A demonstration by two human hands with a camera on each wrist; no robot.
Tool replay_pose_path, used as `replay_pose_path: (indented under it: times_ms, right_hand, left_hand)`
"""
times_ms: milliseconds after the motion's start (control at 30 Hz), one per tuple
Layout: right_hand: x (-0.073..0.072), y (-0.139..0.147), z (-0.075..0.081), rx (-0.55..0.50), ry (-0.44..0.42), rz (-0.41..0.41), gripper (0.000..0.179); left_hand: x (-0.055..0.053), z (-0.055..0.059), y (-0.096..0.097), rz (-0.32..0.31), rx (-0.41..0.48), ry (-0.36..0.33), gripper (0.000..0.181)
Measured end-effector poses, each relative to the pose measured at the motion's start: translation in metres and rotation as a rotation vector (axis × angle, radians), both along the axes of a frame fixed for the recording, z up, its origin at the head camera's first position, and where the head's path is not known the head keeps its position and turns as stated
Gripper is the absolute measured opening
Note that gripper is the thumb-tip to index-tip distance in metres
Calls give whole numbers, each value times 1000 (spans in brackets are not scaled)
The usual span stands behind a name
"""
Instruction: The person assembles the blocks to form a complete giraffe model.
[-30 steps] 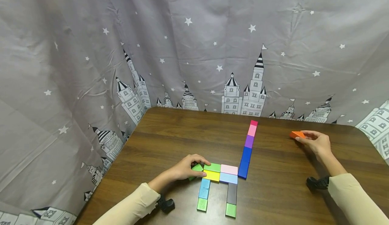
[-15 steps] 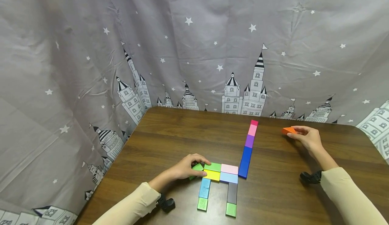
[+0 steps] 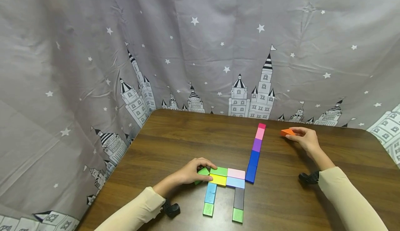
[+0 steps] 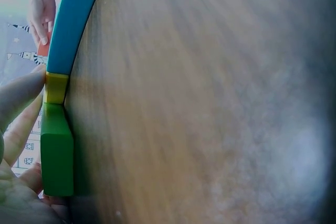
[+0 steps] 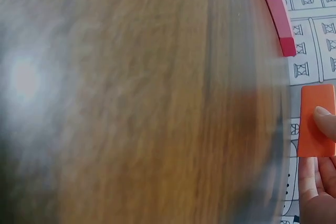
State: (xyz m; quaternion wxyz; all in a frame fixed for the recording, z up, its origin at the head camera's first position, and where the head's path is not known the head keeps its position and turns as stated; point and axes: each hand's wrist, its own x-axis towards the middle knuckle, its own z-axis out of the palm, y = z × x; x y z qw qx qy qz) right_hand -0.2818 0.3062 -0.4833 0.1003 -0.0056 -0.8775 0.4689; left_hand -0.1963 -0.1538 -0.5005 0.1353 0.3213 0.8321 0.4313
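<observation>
My right hand (image 3: 307, 140) pinches an orange triangular block (image 3: 286, 132) above the far right of the table; in the right wrist view its orange side (image 5: 316, 121) shows with the thumb against it. My left hand (image 3: 190, 171) rests at the left end of a flat block figure, its index fingertip on a light green block (image 3: 219, 171) and its thumb on a yellow block (image 3: 218, 180). Beneath that palm sits a green block (image 3: 203, 171), partly covered. Pink (image 3: 236, 173) and pale blue (image 3: 235, 182) blocks continue the body to the right.
Two legs hang below the body: a blue block (image 3: 210, 193) and a dark grey block (image 3: 239, 198), each ending in a green block. A slanted column rises at right: dark blue blocks (image 3: 252, 167), a purple block (image 3: 257, 145), pink and red ones. A grey curtain (image 3: 200, 50) hangs behind the table.
My right hand has carried the orange triangular block leftward across the far side, closer to the column's red top. My left hand and the laid blocks stay where they were.
</observation>
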Motion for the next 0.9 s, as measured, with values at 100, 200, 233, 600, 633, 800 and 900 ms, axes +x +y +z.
replay_pose_path:
  times_ms: [100,200,233,600,633,800,900]
  right_hand:
    - [-3,-3,0,-6,0,9,48]
    - [-6,-6,-1,-19,-1,13,48]
    - [-7,-7,-1,-20,-1,12,48]
    - [-18,-21,-5,6,-17,-3,47]
    - [-19,-22,-5,11,-22,-5,46]
    - [-23,-28,-5,21,-44,-10,46]
    - [-26,-31,-5,25,-54,-16,46]
  left_hand:
    - [0,0,0,0,-4,3,33]
    - [-1,-1,0,1,-3,2,33]
    - [0,-1,0,1,-3,1,33]
    - [0,1,0,11,2,-11,33]
    - [0,1,0,11,4,-12,33]
    - [0,1,0,10,8,-17,33]
    - [0,2,1,11,9,-19,33]
